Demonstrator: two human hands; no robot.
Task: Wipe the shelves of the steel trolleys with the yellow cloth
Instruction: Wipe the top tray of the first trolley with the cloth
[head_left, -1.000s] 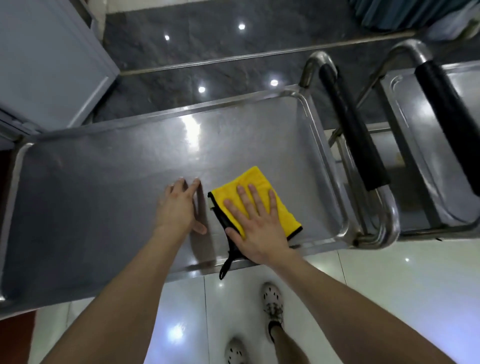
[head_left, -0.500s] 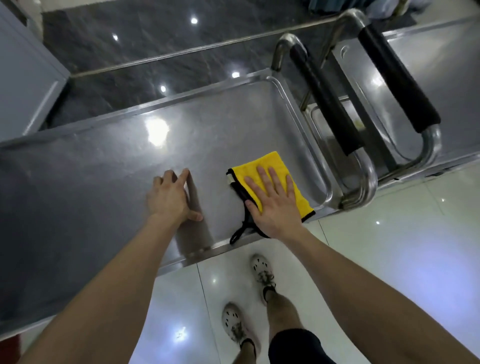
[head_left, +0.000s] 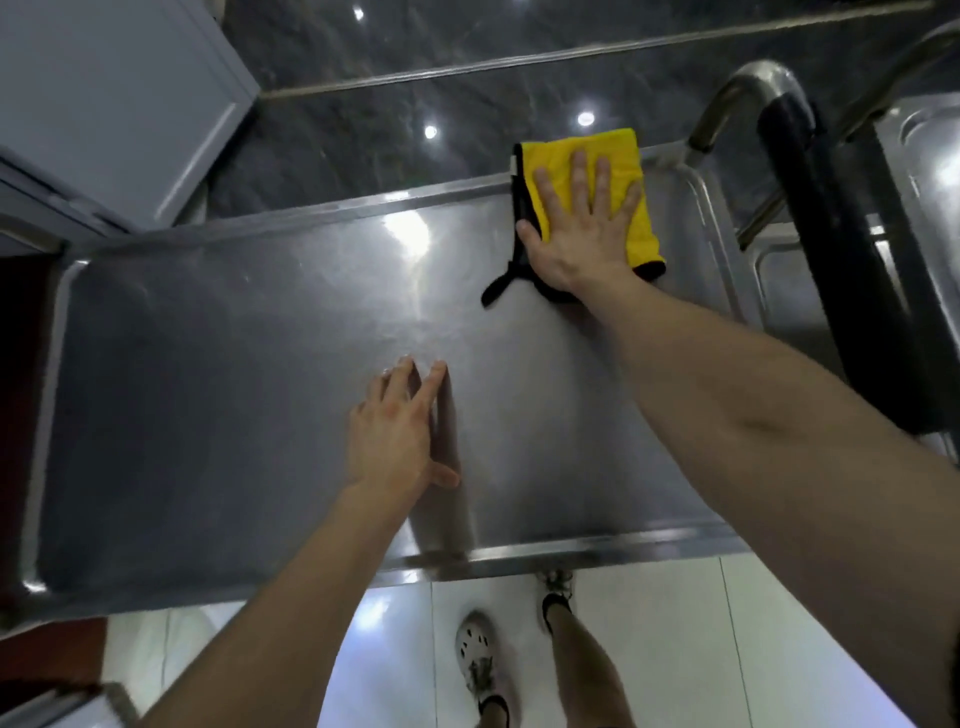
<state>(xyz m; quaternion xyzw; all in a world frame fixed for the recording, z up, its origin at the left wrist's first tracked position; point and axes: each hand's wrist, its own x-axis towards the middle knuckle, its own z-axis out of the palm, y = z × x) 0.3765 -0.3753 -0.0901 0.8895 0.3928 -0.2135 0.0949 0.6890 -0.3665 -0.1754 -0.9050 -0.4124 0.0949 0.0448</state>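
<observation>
Left hand (head_left: 397, 431) flat on the steel trolley shelf (head_left: 208, 389) near its front, fingers straight and close together, right hand (head_left: 582, 228) further away, fingers spread wide, pressing the yellow cloth (head_left: 571, 150) against the far rim, black-padded handle (head_left: 841, 249) at the right

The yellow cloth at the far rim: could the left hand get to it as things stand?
Probably yes: only bare steel shelf lies between the left hand and the yellow cloth. The right hand presses on the cloth, but its black left edge is uncovered.
</observation>
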